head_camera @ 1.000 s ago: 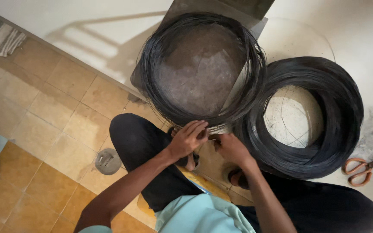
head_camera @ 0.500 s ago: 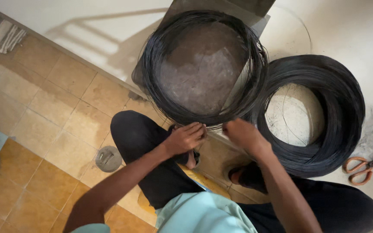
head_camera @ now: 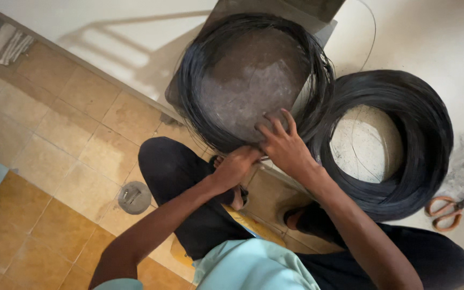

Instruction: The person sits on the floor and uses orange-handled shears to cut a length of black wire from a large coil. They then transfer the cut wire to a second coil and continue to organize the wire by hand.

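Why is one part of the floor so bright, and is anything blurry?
In the head view, light falls on the pale floor at top, crossed by soft shadows; the tan tiles sit dimmer. The wire coils look sharp, with faint shine; the left hand and right hand show hardly any blur.

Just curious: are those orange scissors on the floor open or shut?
Open: the scissors lie flat with blades slightly parted near the larger wire coil.

Orange-handled scissors (head_camera: 451, 209), possibly floor drain (head_camera: 134, 197)
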